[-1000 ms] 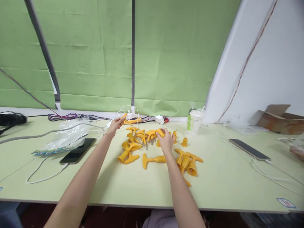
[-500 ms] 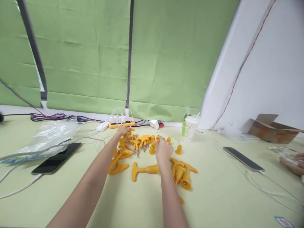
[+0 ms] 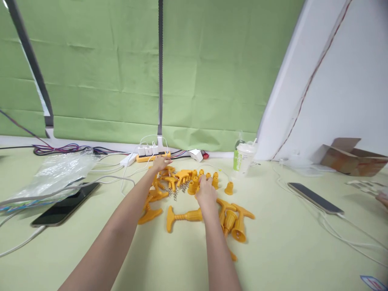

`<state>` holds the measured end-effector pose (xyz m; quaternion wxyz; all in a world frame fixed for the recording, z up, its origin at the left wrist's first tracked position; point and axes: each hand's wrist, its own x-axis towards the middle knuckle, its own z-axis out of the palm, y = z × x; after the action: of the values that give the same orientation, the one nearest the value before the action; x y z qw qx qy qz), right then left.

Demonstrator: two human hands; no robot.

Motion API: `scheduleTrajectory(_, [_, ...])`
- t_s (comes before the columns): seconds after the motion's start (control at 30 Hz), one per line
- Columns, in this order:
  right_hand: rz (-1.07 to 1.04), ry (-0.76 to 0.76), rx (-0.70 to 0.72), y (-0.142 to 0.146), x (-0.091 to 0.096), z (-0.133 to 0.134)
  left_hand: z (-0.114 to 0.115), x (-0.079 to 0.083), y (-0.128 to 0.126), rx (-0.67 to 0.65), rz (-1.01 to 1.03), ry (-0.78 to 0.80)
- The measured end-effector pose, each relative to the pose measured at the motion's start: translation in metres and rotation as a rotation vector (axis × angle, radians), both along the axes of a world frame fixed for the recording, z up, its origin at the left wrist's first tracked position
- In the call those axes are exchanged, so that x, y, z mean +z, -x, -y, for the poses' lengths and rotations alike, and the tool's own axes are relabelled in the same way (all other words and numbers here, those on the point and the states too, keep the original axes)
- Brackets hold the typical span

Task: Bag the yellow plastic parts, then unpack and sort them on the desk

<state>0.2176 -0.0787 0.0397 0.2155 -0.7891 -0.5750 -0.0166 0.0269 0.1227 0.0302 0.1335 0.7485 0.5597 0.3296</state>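
Note:
My left hand [image 3: 162, 162] reaches over the far left of a pile of yellow corkscrew handles [image 3: 184, 176], its fingers stretched out and partly hidden. Metal spiral screws [image 3: 175, 195] stick out of the handles. My right hand [image 3: 207, 190] is among several yellow bell-shaped caps [image 3: 191, 188], fingers curled down around one of them; the fingertips are hard to see. One bell-shaped cap [image 3: 229, 188] stands apart on the right. An assembled yellow corkscrew [image 3: 182, 216] lies between my forearms. More corkscrews [image 3: 239, 226] lie beside my right forearm.
Phones lie at the left [image 3: 65, 204] and right [image 3: 315, 198] with white cables. A yellow power strip [image 3: 153, 157] and a drink cup [image 3: 243, 159] stand behind the pile. Plastic bags [image 3: 60, 173] lie left; a cardboard box [image 3: 353, 157] and another person's hand [image 3: 382, 199] are at right.
My left hand has lifted slightly and shifted right over the pile. My right hand has stayed among the caps with a small change of finger position. The camera view has turned slightly.

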Motion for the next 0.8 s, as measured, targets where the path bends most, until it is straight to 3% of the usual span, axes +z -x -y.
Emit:
scheduleTrajectory(0.1, [0.051,0.017,-0.025,-0.002,-0.001,0.001,0.019,0.01,0.008,-0.02,-0.025,-0.119])
scheduleTrajectory(0.17, [0.051,0.013,-0.03,-0.002,-0.001,0.001,0.04,0.015,0.024,-0.125,-0.004,-0.146])
scheduleTrajectory(0.27, [0.043,-0.01,-0.016,-0.003,0.0,0.002,0.078,0.02,0.058,-0.359,0.028,-0.01])
scheduleTrajectory(0.33, [0.04,0.0,0.0,-0.005,0.002,0.002,0.106,0.021,0.08,-0.442,0.008,0.086])
scheduleTrajectory(0.5, [0.028,-0.019,0.074,-0.004,0.012,-0.002,0.165,0.018,0.104,-0.356,-0.28,0.159])
scheduleTrajectory(0.57, [-0.024,-0.118,0.198,0.006,0.015,-0.003,0.18,0.017,0.104,-0.324,-0.354,0.135])
scheduleTrajectory(0.67, [-0.161,-0.188,0.502,0.031,0.01,-0.001,0.194,0.019,0.098,-0.292,-0.403,0.105])
scheduleTrajectory(0.8, [-0.329,-0.087,0.892,0.058,-0.008,0.002,0.197,0.023,0.087,-0.296,-0.389,0.111])
